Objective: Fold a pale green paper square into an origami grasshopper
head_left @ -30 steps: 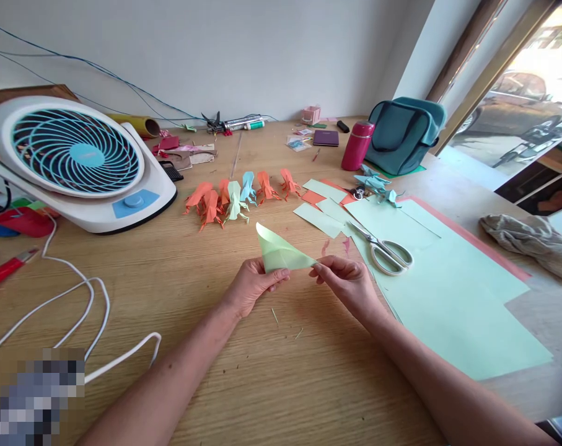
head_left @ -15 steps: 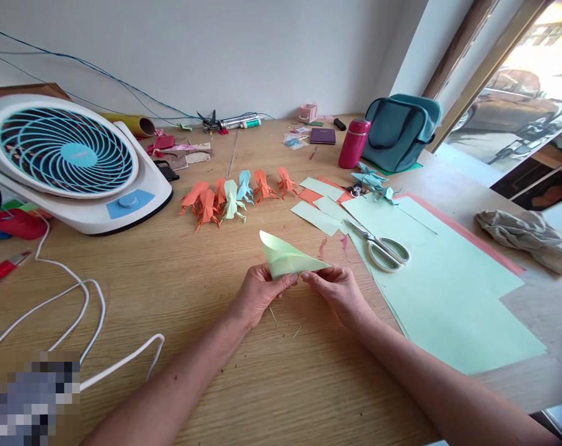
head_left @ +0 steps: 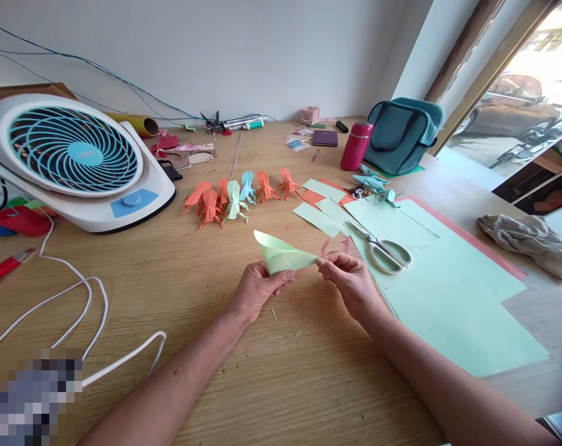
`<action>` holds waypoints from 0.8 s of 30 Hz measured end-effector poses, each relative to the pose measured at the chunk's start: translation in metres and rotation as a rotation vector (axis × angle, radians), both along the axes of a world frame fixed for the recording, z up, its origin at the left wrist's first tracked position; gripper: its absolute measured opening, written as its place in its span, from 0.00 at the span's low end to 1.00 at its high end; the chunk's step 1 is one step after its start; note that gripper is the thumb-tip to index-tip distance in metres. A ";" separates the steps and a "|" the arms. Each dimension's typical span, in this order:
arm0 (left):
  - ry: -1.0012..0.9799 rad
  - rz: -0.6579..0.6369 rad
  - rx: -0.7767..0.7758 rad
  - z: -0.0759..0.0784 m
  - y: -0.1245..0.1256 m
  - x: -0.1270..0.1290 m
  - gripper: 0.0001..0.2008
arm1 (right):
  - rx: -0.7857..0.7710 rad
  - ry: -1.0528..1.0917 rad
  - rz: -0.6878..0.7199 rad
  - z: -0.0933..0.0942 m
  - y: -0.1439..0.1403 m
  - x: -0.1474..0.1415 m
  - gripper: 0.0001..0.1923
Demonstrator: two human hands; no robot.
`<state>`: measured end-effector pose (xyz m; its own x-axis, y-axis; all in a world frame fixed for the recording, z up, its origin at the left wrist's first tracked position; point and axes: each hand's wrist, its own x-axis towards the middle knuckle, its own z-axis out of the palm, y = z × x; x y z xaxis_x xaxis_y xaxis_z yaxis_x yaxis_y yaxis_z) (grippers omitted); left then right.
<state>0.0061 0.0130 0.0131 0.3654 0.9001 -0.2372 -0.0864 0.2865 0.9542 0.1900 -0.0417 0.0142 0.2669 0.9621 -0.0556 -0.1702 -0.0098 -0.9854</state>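
Observation:
A pale green sheet of paper (head_left: 285, 255), bent over into a pointed, curled shape, is held up above the wooden table. My left hand (head_left: 260, 286) pinches its lower left edge, thumb in front and fingers behind. At the paper's right tip, my right hand (head_left: 348, 275) grips the corner between thumb and fingers. Thin paper slivers (head_left: 274, 316) lie on the wood below. Beyond the hands stand several folded paper figures: orange ones (head_left: 210, 207), a pale green one (head_left: 235, 201) and a blue one (head_left: 248, 187).
Scissors (head_left: 386, 253) rest on large pale green sheets (head_left: 452, 310) at right. A white fan (head_left: 155, 186) stands at left, its white cable (head_left: 88, 303) looping across the table (head_left: 206, 378). A pink flask (head_left: 356, 146) and teal bag (head_left: 396, 139) are at the back right.
My right hand has slid right and slightly up to the paper's tip, away from my left hand. The left hand keeps its pinch; the paper has shifted slightly left.

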 end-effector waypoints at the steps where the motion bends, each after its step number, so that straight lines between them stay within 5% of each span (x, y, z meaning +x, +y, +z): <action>1: 0.012 0.005 -0.001 0.000 0.001 0.000 0.18 | 0.003 -0.022 0.014 0.000 0.001 0.002 0.18; 10: 0.136 -0.039 0.066 -0.008 -0.001 -0.001 0.17 | 0.024 -0.207 0.255 -0.004 0.006 0.011 0.21; 24: 0.203 -0.149 0.127 -0.002 0.002 -0.007 0.15 | 0.010 -0.313 0.249 0.001 0.002 0.010 0.27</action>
<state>-0.0013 0.0147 0.0109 0.4526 0.8670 -0.2083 0.1445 0.1592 0.9766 0.2001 -0.0396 0.0152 0.0282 0.9996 0.0008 0.1443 -0.0033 -0.9895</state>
